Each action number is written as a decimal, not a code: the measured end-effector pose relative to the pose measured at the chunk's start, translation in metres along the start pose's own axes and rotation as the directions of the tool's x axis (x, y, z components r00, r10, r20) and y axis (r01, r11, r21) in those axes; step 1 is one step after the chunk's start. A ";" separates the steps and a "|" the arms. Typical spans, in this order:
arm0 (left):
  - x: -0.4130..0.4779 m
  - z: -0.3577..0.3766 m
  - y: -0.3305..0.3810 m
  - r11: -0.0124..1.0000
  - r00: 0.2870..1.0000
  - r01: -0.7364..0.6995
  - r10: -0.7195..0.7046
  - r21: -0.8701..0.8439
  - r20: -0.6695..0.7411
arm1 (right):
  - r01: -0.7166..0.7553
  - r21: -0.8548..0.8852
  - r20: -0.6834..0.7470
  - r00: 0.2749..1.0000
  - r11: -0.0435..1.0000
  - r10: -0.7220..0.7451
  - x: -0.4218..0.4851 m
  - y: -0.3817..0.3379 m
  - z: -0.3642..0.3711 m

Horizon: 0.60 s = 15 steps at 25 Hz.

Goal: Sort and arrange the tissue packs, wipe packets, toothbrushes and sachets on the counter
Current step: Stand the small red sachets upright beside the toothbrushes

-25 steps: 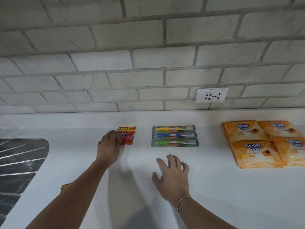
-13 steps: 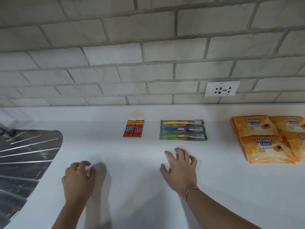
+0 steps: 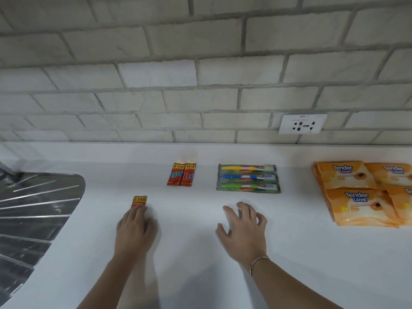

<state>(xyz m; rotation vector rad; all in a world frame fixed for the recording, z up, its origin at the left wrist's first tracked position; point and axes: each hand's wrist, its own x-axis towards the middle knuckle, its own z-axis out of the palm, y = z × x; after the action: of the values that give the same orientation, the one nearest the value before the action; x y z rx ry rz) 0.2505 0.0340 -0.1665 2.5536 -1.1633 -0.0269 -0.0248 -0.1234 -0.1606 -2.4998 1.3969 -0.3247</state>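
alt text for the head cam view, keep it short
A left hand slides a red sachet toward two sachets on a white counter; three toothbrushes and orange wipe packets lie rightward, right hand resting flat.

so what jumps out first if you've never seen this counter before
The orange Tender Love packs piled at the far right of the white counter grab the eye first. Next come three packaged toothbrushes in a neat row at the centre back, with two red sachets to their left. Nearer, the left hand presses on a third sachet.
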 end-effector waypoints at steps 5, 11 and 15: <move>0.066 0.022 0.029 0.987 0.976 -0.141 0.152 -0.077 0.158 | -0.005 -0.005 0.024 1.000 1.000 0.005 0.000 -0.001 -0.001; 0.081 0.023 0.044 0.977 0.980 -0.200 0.197 -0.078 -0.041 | -0.012 -0.009 0.009 1.000 1.000 0.012 0.000 0.000 0.001; 0.072 0.020 0.045 0.982 0.983 -0.159 0.148 -0.100 -0.105 | -0.009 -0.016 0.006 1.000 1.000 0.009 0.000 -0.001 0.002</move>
<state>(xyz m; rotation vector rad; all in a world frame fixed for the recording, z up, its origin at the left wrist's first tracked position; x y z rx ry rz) 0.2621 -0.0521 -0.1635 2.3376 -1.2816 0.0679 -0.0232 -0.1228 -0.1618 -2.5044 1.4140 -0.3053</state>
